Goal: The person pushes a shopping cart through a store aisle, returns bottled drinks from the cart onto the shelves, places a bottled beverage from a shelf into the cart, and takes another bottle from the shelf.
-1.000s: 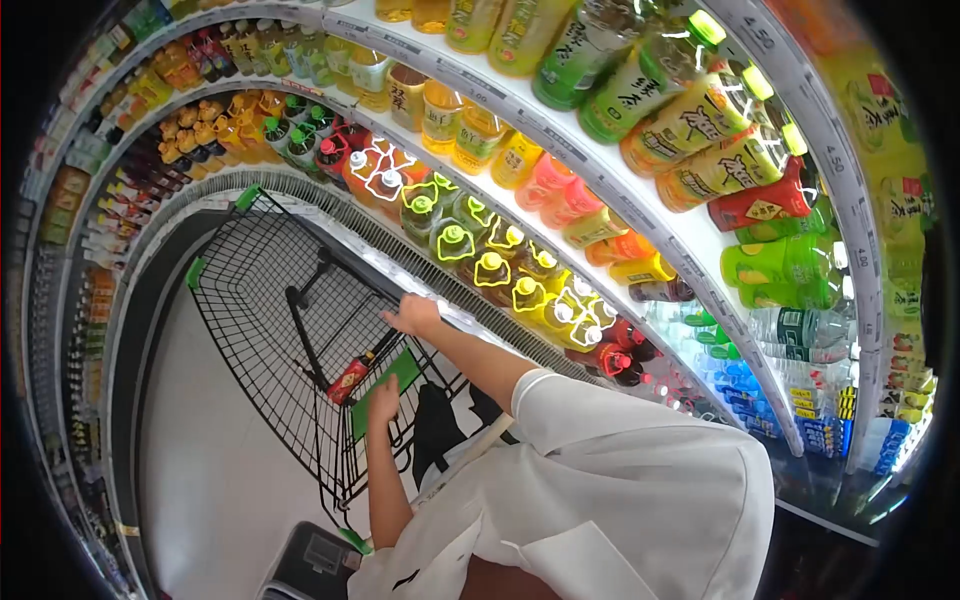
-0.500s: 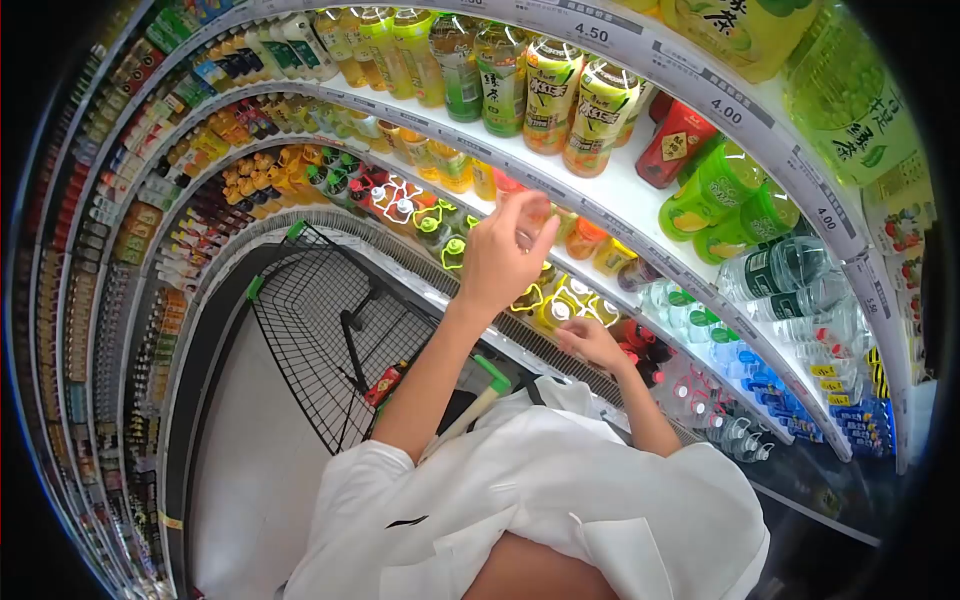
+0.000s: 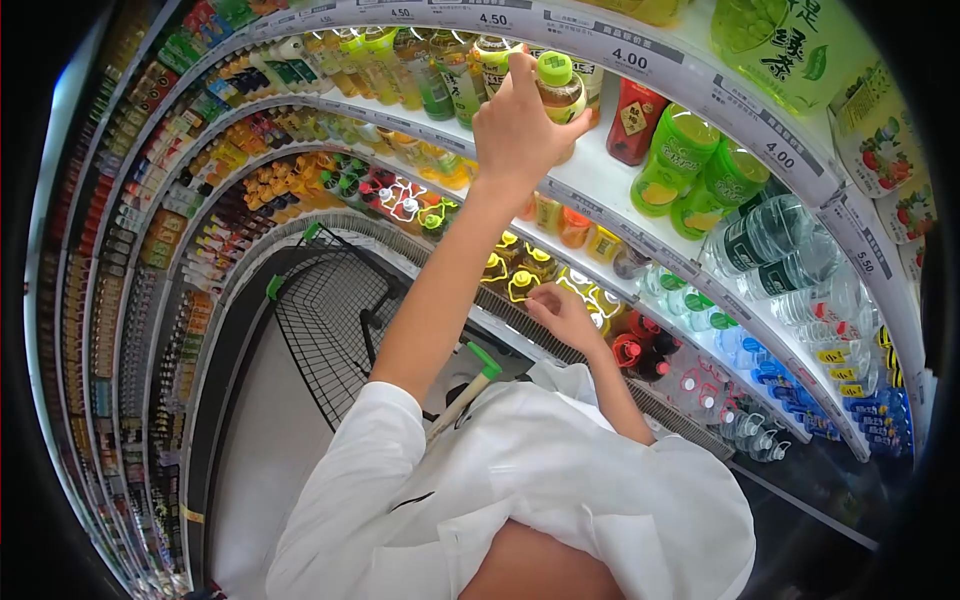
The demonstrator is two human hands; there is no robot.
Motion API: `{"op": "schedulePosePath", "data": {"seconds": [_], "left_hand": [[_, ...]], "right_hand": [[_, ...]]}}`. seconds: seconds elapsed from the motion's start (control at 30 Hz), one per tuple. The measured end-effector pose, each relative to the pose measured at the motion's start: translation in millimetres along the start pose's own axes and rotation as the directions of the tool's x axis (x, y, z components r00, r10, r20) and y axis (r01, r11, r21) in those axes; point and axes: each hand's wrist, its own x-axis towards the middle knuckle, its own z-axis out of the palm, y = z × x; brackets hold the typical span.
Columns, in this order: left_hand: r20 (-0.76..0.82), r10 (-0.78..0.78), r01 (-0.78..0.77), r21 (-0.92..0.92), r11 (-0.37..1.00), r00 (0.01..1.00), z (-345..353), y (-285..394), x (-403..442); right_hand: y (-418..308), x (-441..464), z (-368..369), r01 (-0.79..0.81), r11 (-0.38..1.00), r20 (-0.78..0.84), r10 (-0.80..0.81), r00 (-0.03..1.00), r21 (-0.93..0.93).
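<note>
My left hand (image 3: 522, 130) reaches up to a shelf, its fingers and thumb wrapped round a tea bottle (image 3: 562, 88) with a green cap. The bottle tips its cap toward me, and my hand hides much of its lower part. Similar bottles of tea (image 3: 493, 58) stand beside and behind it. Lower down, my right hand (image 3: 565, 315) hangs in front of the bottom shelf with its fingers curled together and nothing visible in them. Nearest to it are large bottles with yellow carry handles (image 3: 523, 283).
A black wire shopping cart (image 3: 325, 310) with green corners stands to the left, its green-ended handle (image 3: 484, 360) close to my body. Right of my left hand are a red carton (image 3: 635, 122), green bottles (image 3: 682, 160) and water bottles (image 3: 765, 240). A price rail (image 3: 640, 55) edges the shelf above.
My left hand has risen from in front of the lower shelf and closed on the tea bottle, which now tilts forward. My right hand has shifted slightly left and up.
</note>
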Motion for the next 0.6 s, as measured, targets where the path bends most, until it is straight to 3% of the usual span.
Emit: {"op": "schedulePosePath", "data": {"seconds": [0.07, 0.13, 0.17, 0.23, 0.27, 0.3, 0.33, 0.37, 0.4, 0.47, 0.6], "left_hand": [[0.057, -0.005, 0.004, 0.009, 1.000, 0.998, -16.8, 6.6, -13.3], [-0.014, 0.119, -0.119, -0.016, 0.993, 0.993, -36.8, 18.2, -27.3], [-0.011, 0.128, -0.128, -0.012, 0.992, 0.992, -48.8, 27.1, -33.8], [-0.155, 0.163, -0.187, -0.157, 0.970, 0.974, -73.8, 44.2, -41.5], [-0.148, 0.163, -0.184, -0.147, 0.972, 0.976, -85.0, 48.0, -40.6], [-0.084, 0.105, -0.120, -0.215, 0.969, 0.991, -97.2, 51.3, -42.0], [-0.012, 0.039, -0.041, -0.277, 0.960, 0.999, -104.7, 52.3, -47.2], [0.099, -0.148, 0.174, -0.359, 0.917, 0.984, -101.2, 51.5, -49.7], [0.102, -0.163, 0.189, -0.354, 0.916, 0.981, -100.4, 49.0, -51.4], [0.451, -0.337, 0.487, -0.273, 0.830, 0.826, -98.2, 43.9, -54.4], [0.408, -0.378, 0.531, -0.377, 0.759, 0.831, -78.6, 23.1, -72.3]], "right_hand": [[-26.5, 2.9, -7.1, -0.018, 0.998, -0.015, 0.019, 1.000, 0.061], [-38.8, 4.3, -18.6, -0.027, 0.971, 0.044, 0.017, 0.999, 0.238], [-44.5, 3.5, -25.2, -0.021, 0.969, 0.040, 0.011, 0.999, 0.247], [-57.5, 2.9, -37.5, 0.028, 0.872, 0.103, -0.089, 0.991, 0.489], [-69.0, 2.9, -41.7, 0.023, 0.868, 0.110, -0.089, 0.990, 0.497], [-82.2, -0.1, -45.9, -0.065, 0.639, 0.214, -0.158, 0.964, 0.766], [-93.8, -7.2, -48.0, -0.195, 0.331, 0.284, -0.246, 0.927, 0.923], [-104.4, -13.9, -48.8, -0.276, 0.254, 0.326, -0.182, 0.928, 0.927], [-104.4, -12.9, -46.2, -0.290, 0.252, 0.338, -0.173, 0.925, 0.923], [-106.6, -9.6, -38.1, -0.388, 0.352, 0.521, -0.507, 0.687, 0.852], [-109.1, -19.7, -15.9, -0.457, 0.208, 0.495, -0.508, 0.705, 0.865]]}}
